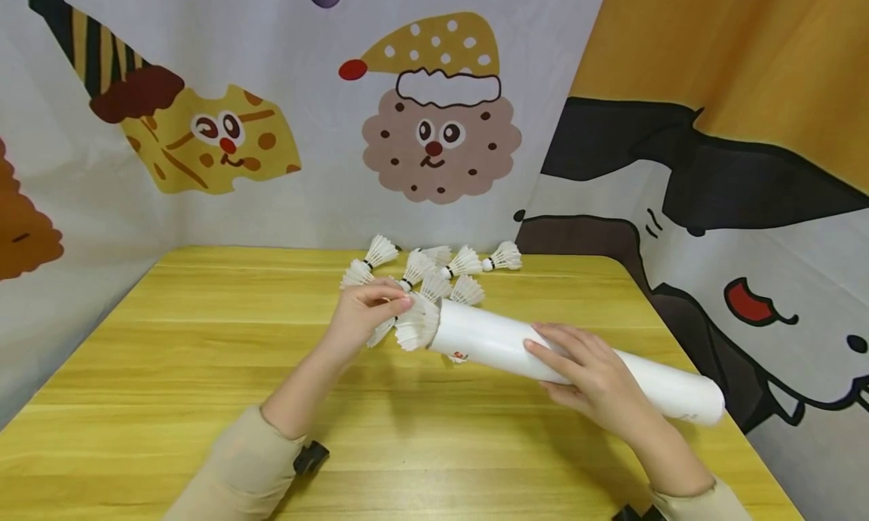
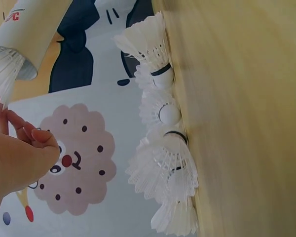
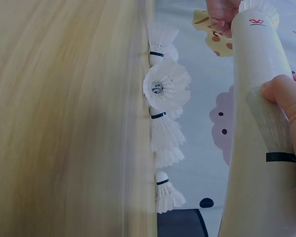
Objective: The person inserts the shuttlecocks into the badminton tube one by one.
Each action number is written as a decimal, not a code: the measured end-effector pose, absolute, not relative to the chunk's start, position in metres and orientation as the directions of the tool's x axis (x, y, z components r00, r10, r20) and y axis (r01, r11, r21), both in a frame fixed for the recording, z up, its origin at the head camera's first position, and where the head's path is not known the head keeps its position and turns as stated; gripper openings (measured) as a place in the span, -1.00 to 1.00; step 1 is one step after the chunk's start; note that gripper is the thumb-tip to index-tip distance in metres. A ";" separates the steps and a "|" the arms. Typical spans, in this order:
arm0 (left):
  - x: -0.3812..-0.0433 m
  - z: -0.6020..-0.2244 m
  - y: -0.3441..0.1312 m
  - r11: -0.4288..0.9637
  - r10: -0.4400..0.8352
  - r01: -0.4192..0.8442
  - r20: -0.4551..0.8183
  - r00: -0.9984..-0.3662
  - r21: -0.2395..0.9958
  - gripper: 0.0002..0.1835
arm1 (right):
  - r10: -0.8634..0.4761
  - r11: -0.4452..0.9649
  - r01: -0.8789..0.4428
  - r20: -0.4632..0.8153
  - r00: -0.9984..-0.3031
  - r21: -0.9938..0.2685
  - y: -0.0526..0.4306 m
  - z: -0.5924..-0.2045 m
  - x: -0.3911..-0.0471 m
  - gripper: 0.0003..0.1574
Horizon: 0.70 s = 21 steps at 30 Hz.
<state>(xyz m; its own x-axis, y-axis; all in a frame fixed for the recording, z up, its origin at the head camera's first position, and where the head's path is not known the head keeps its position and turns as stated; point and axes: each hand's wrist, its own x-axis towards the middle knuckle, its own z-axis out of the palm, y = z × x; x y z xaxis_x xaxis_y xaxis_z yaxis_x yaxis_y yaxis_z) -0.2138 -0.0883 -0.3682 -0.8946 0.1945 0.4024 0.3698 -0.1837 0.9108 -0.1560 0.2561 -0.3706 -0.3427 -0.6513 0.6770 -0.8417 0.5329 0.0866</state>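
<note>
Right now the person's right hand [image 1: 597,381] is wrapped over the middle of a long white cardboard tube [image 1: 577,363], fingers curled round it and holding it tilted just above the yellow wood-grain table [image 1: 204,355], its open mouth pointing toward ten o'clock. A white feather shuttlecock [image 1: 416,323] sits in that mouth with its skirt flaring out, and the left hand [image 1: 366,317] pinches the skirt's edge between thumb and fingertips, as the left wrist view also shows. Whether the cork end is seated deep inside the tube cannot be told from these views.

At twelve o'clock from the hands, near the table's far edge, lies a loose cluster of white feather shuttlecocks [image 1: 434,268], some touching one another, with a few just beside the tube mouth. Behind them hangs a cartoon-printed fabric backdrop [image 1: 434,129].

Several things could go wrong from here. The pinch bears on thin feathers, so a hard squeeze or a crooked push could bend or snap them against the tube rim. The tube is gripped by one hand only, near its middle; if that hold loosens, its closed end at four o'clock could drop onto the table and shake out whatever is stacked inside. A sweep of the left forearm could also scatter the nearby cluster.
</note>
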 end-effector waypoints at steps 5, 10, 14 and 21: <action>-0.216 -0.369 -0.082 -0.158 0.210 0.347 0.375 -0.903 0.924 -0.86 | -0.643 0.528 -0.845 0.687 -0.338 0.079 0.256 -0.370 -0.156 -0.44; -0.216 -0.368 -0.078 -0.149 0.216 0.328 0.354 -0.910 0.933 -0.87 | -0.640 0.518 -0.853 0.689 -0.339 0.062 0.255 -0.371 -0.156 -0.44; -0.216 -0.369 -0.075 -0.156 0.233 0.315 0.345 -0.909 0.936 -0.87 | -0.640 0.499 -0.865 0.694 -0.330 0.048 0.255 -0.372 -0.157 -0.45; -0.217 -0.372 -0.070 -0.134 0.254 0.352 0.375 -0.891 0.926 -0.88 | -0.637 0.475 -0.879 0.699 -0.326 0.023 0.254 -0.373 -0.157 -0.45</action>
